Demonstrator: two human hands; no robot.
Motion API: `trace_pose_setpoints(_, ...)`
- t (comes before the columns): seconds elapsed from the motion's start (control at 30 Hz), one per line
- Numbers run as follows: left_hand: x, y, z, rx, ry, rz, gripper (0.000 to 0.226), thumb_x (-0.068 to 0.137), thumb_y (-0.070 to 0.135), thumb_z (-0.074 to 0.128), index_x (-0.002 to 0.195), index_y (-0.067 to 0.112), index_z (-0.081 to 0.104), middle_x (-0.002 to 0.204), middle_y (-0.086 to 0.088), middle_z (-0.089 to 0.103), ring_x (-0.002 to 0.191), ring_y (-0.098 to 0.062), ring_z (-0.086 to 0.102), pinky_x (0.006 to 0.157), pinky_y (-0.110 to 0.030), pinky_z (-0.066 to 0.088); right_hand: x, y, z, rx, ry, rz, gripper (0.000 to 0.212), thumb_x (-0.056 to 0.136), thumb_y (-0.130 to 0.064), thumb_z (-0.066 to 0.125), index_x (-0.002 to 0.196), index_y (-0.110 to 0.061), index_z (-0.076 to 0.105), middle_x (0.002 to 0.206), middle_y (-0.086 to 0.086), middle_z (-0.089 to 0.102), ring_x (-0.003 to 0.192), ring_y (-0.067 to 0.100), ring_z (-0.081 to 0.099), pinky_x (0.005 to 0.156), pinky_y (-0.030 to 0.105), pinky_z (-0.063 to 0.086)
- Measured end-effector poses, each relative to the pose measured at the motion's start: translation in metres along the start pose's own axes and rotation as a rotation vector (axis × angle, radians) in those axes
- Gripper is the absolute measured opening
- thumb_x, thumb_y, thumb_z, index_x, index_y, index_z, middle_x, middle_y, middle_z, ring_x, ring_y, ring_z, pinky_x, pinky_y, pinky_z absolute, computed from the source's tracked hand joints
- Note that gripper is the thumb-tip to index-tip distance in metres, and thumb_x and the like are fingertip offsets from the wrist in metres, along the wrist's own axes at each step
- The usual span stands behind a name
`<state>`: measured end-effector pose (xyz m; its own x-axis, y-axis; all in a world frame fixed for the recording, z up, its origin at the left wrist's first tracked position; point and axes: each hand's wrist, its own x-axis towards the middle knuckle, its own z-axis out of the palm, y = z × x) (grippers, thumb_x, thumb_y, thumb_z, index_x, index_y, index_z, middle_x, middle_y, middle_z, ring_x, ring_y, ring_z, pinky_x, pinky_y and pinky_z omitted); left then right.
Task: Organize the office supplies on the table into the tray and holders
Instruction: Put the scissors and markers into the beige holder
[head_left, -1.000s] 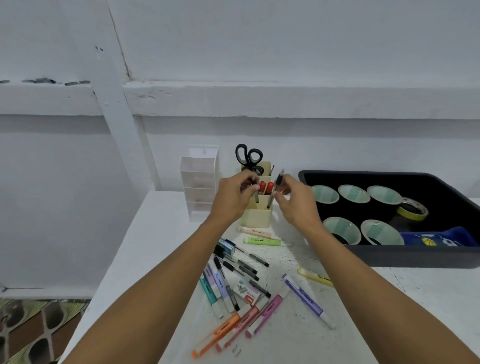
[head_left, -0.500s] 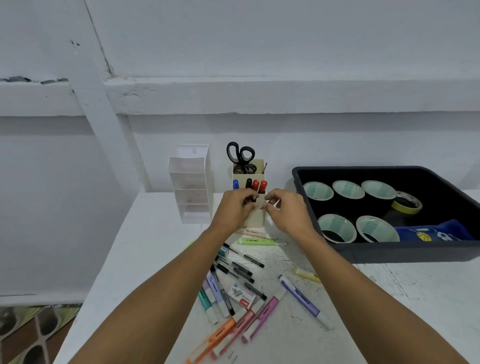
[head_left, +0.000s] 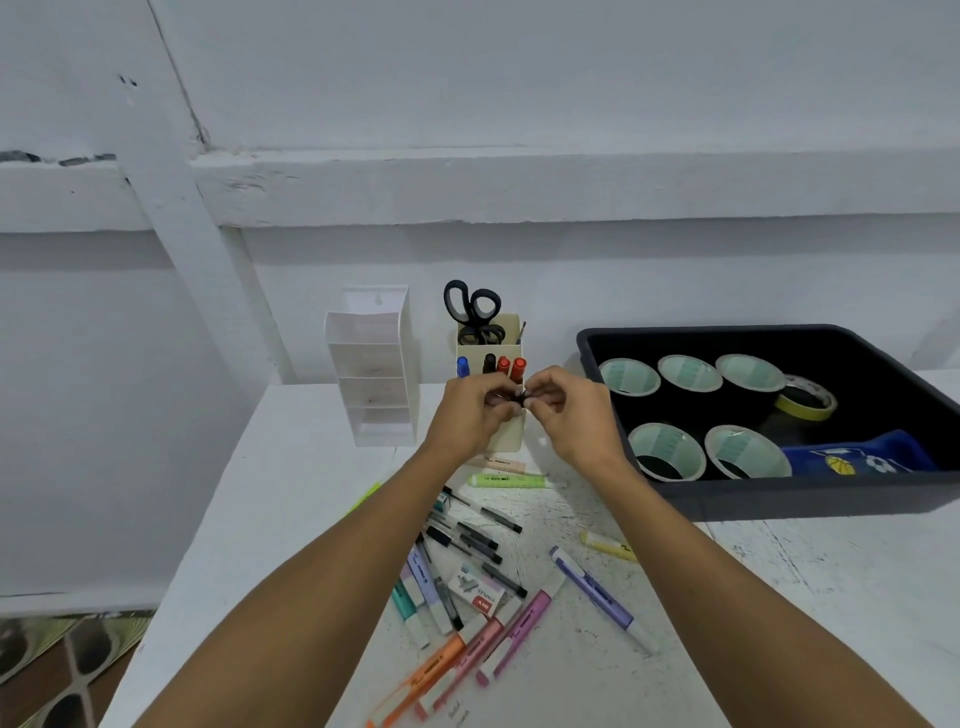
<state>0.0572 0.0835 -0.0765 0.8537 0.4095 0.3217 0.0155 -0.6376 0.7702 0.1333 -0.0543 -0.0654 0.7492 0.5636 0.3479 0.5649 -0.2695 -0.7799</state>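
**Two bare arms, two bare hands**

And here they are, both arms in shot. The left forearm is bare along all of its visible length, from the bottom edge right up to the wrist. The right forearm matches it, bare the whole way too. Lean arms, these, long and smooth, tapering to narrow wrists, and the wide lens swells them near the bottom of the picture. Up top, the left hand shows its back, a row of knuckles standing out. The right hand shows its back as well. Nails are too small to make out.
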Motion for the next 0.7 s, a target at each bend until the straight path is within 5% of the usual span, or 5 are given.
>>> trace_pose_setpoints(0.2,-0.005,-0.009,-0.002,0.048,-0.025,-0.015,0.015,0.083,0.005,0.073,0.097,0.011,0.074,0.085,0.006,0.069,0.071,0.006,0.061,0.072,-0.006,0.046,-0.001,0.000,0.004,-0.005,-0.030,0.004,0.014,0.084,-0.004,0.072,0.087,-0.018,0.070,0.076,-0.012,0.066,0.069,-0.006,0.060,0.065,0.006,0.046)
trace_pose_setpoints(0.33,-0.009,-0.010,0.000,0.047,-0.006,-0.013,0.021,0.083,0.006,0.072,0.103,0.010,0.074,0.093,0.002,0.071,0.070,0.004,0.060,0.073,-0.009,0.047,-0.005,0.005,0.009,-0.009,-0.043,0.026,0.017,0.085,-0.005,0.070,0.091,-0.020,0.070,0.084,-0.008,0.069,0.077,0.005,0.064,0.072,0.022,0.053)
trace_pose_setpoints(0.43,-0.013,-0.007,-0.004,0.077,0.038,-0.020,0.032,0.082,0.008,0.074,0.113,0.010,0.070,0.102,0.001,0.069,0.072,-0.006,0.060,0.075,-0.016,0.051,-0.012,0.007,0.010,0.001,0.005,0.074,0.020,0.086,-0.005,0.070,0.101,-0.017,0.066,0.090,-0.003,0.067,0.078,0.010,0.063,0.072,0.025,0.054)
trace_pose_setpoints(0.53,-0.023,-0.009,-0.015,0.104,0.109,0.016,0.030,0.082,0.007,0.074,0.111,0.012,0.069,0.102,0.003,0.066,0.070,-0.014,0.060,0.070,-0.015,0.050,-0.029,0.010,0.011,-0.021,0.069,0.099,0.017,0.086,-0.006,0.069,0.090,-0.020,0.059,0.082,-0.003,0.063,0.070,0.008,0.058,0.064,0.021,0.049)
trace_pose_setpoints(0.7,-0.052,-0.026,-0.038,0.211,0.133,0.047,0.010,0.082,0.011,0.070,0.088,0.017,0.064,0.086,0.007,0.063,0.060,-0.011,0.053,0.062,-0.023,0.046,-0.060,0.020,0.024,-0.226,-0.332,0.096,0.008,0.083,-0.021,0.066,0.085,-0.028,0.068,0.079,-0.014,0.065,0.072,0.006,0.059,0.070,0.034,0.056)
